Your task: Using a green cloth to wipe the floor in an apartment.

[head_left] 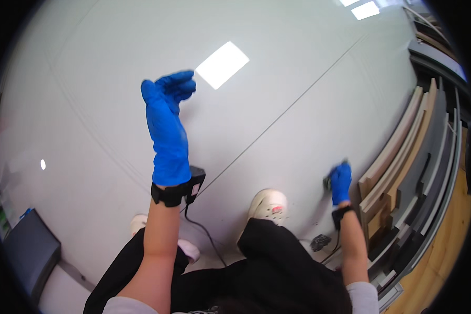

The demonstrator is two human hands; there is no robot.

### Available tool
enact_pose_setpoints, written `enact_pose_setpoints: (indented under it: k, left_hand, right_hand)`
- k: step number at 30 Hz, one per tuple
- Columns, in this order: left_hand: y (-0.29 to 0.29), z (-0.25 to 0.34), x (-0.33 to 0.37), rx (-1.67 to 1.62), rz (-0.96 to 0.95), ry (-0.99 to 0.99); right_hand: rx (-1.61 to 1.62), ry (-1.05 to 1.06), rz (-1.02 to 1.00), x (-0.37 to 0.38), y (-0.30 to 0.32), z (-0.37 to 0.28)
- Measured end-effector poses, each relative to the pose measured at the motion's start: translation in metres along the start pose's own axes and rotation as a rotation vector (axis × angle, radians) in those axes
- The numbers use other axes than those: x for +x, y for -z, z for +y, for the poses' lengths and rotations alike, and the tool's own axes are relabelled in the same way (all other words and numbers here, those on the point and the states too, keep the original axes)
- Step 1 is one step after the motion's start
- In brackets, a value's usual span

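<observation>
My left hand (pixel 168 118), in a blue rubber glove, is raised above the glossy pale floor (pixel 267 120). Its fingers bend over to the right, apart from the thumb, and nothing shows in them. Down at the floor on the right, my right hand (pixel 341 182), gloved in blue too, is closed over a dark green scrubbing pad (pixel 327 182). Most of the pad is hidden under the hand; edges stick out beside it. A dark crumpled clump (pixel 320 242) lies on the floor nearer to me, beside my right forearm.
Long boards and panels (pixel 397 157) stand in a rack along the right side. A dark grey chair-like piece (pixel 31 251) is at the lower left. A cable (pixel 204 227) hangs from the black box (pixel 195 184) on my left wrist. My cream clog (pixel 268 205) is between my arms.
</observation>
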State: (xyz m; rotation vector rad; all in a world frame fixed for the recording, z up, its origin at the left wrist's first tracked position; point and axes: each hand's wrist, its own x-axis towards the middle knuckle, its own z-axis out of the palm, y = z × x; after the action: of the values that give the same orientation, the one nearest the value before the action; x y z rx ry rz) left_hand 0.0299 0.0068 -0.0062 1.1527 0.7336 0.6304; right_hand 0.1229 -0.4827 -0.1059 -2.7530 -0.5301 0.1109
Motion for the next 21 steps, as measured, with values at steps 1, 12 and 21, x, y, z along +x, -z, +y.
enact_pose_setpoints:
  k: [1,12,21]
  left_hand:
    - [0.001,-0.002,-0.004,0.014,-0.001,0.03]
    - [-0.065,-0.087,-0.069,0.173,-0.362,0.2]
    - [-0.069,-0.061,-0.033,0.285,-0.121,0.15]
  right_hand:
    - [0.189,-0.351,-0.032,-0.032,0.006,0.009]
    - [-0.017,0.861,-0.094,0.151,-0.056,-0.198]
    - [-0.02,0.577,0.156,0.235,-0.069,-0.137]
